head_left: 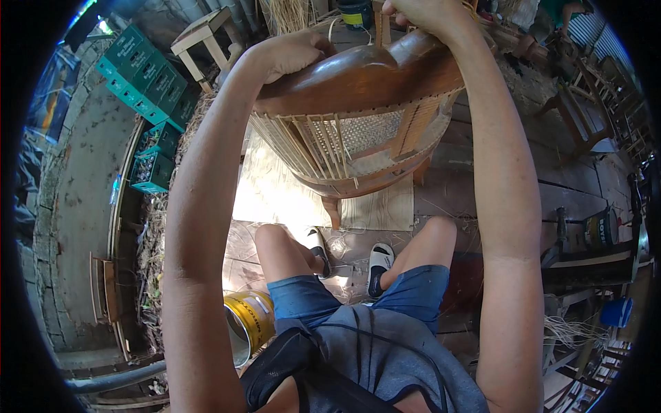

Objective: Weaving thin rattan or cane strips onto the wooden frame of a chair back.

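Note:
A brown wooden chair stands in front of me, its curved top rail toward me. Along the rail runs a row of small holes, and pale cane strands stretch down from them at the left. Woven cane mesh shows behind the strands. My left hand rests over the left part of the rail, fingers curled, tips partly hidden. At the upper edge, my right hand is bent over the rail's right part, fingers closed together; what they hold is too small to tell. A thin strand loops between the hands.
A plywood sheet lies under the chair. A yellow bucket stands beside my left leg. Green crates are stacked at the far left. A wooden chair frame and a blue container are at the right.

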Motion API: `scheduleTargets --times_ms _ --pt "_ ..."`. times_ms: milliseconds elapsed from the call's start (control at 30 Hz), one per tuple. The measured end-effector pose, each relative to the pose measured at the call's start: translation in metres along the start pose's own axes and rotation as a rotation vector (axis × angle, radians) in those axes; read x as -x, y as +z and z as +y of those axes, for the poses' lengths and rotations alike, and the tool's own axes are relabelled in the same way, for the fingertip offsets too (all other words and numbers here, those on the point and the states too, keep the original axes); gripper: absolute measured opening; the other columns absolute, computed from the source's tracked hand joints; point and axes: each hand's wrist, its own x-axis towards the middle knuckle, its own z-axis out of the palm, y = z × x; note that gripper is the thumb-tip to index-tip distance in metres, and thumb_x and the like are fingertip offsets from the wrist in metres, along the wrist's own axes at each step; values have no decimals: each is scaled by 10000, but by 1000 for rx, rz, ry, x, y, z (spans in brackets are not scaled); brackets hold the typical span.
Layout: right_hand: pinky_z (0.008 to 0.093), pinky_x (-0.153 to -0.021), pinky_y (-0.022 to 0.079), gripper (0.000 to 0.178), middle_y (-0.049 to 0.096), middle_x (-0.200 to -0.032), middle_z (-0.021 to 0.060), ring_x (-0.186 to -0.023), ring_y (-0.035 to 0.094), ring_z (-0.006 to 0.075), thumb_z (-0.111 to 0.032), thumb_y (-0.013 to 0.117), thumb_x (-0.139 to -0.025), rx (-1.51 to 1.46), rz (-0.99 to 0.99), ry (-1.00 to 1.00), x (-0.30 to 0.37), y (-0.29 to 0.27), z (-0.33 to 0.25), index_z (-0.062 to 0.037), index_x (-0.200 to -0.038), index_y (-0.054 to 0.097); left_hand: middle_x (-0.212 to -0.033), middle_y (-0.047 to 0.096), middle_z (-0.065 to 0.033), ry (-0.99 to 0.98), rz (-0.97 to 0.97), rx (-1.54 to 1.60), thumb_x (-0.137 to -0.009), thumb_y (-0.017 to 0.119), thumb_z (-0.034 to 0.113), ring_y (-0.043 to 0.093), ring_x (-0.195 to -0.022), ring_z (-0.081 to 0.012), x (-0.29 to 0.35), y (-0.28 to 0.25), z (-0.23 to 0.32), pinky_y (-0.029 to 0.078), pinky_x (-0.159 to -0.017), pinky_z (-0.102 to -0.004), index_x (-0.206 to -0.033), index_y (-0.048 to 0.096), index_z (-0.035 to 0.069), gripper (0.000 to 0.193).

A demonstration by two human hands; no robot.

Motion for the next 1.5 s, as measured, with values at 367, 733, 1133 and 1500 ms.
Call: scheduleTargets --times_ms 367,733,1133,1500 --pt "394 -626 466 376 615 -622 172 -615 616 277 -256 562 -891 -124 -45 79 2 -3 -4 76 -727 630 -1150 652 -123 -17 -104 61 -878 480 46 639 -956 -144 -6 1 0 481 -858 -252 -1282 564 27 413" --pt "378 -615 485 335 646 -647 166 -607 637 252 -233 577 -877 -143 -98 70 0 -5 -7 73 -765 657 -1239 595 -135 74 -120 39 -817 521 57 569 -1126 -195 -2 -3 -1 392 -1006 -286 -1309 529 22 493" --pt "430 -754 497 354 657 -823 254 -807 654 366 -290 574 -867 -22 3 14 -2 0 6 52 -859 670 -1275 561 -135 51 -100 46 -830 517 51 529 -1169 -188 -11 -4 -6 361 -1038 -280 -1325 505 31 495" --pt "442 -755 490 326 652 -865 255 -832 641 387 -293 597 -855 -49 -40 96 7 -7 -4 23 -858 675 -1115 666 -110 -33 -120 1 -839 600 135 643 -942 -139 -7 -2 -3 478 -850 -262 -1217 612 32 392"
